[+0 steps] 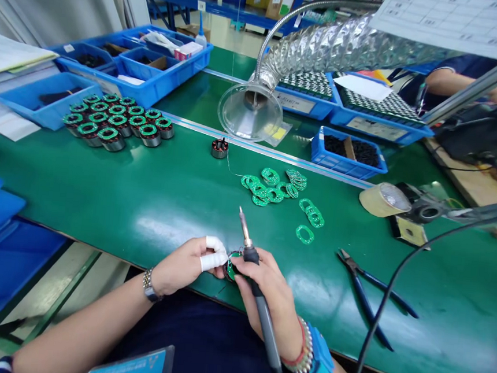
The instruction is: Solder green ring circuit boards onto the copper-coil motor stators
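The print on the badge (130, 369), hanging sheet (458, 22) and tray label (377, 129) is too small or blurred to read. At the bench's (143, 200) near edge, the left hand's (185, 265) taped fingers pinch the stator (227, 269); the right hand's (272, 290) close round the iron (263, 312), fingertips at the stator. Pliers (360, 277) lie rightward, green rings (274, 194) beyond; the duct (322, 42) partly hides the trays behind.

Just below centre, a green ring-shaped board (231, 271) lies against a dark round part (225, 269), both tilted and partly covered. Beside them, a soldering iron (266, 323) slants, its bare metal tip pointing up-left, its dark grip and grey handle running toward the lower right.
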`<state>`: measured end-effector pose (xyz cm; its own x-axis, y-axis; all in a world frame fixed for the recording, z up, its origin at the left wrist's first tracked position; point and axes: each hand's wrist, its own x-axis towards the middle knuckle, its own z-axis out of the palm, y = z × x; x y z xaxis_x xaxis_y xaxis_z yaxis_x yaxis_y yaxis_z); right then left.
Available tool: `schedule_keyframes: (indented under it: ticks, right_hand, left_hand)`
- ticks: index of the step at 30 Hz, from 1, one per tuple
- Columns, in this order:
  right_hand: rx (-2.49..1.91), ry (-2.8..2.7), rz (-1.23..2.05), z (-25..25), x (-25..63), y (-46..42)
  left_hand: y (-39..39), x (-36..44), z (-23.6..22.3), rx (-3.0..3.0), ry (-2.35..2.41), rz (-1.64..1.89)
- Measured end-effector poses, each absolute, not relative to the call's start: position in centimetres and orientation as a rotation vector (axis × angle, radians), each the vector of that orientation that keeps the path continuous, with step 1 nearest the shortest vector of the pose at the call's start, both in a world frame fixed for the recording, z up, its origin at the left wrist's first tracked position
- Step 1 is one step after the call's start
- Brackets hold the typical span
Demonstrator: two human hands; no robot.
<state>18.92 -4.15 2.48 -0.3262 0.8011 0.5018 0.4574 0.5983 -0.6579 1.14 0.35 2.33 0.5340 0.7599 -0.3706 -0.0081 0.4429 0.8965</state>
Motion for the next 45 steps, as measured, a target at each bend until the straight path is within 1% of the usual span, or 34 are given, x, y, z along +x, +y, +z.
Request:
schedule_keyframes:
  ticks: [4,7,11,17,19,45]
  right_hand:
    - [-1.072,-1.853,0.485,3.4,19.6,-4.6]
    - [-1.146,-1.764,0.564,4.3,20.8,-4.8]
    - [-1.108,-1.752,0.584,4.9,22.4,-5.1]
    - [-1.099,-1.511,0.882,4.5,23.2,-4.9]
    - [-1.110,-1.500,0.925,4.4,23.0,-4.8]
    - [-1.118,-1.594,0.933,4.6,23.1,-4.6]
  left_hand:
    - [0.6,1.1,2.3,1.030,0.896,0.538]
    - [0.8,0.9,2.3,1.027,0.882,0.508]
    - [0.9,0.8,2.2,0.977,0.863,0.506]
    - [0.9,0.8,2.2,0.944,0.847,0.518]
    - [0.9,0.8,2.1,0.946,0.840,0.523]
    - [0.8,0.7,2.0,0.967,0.858,0.526]
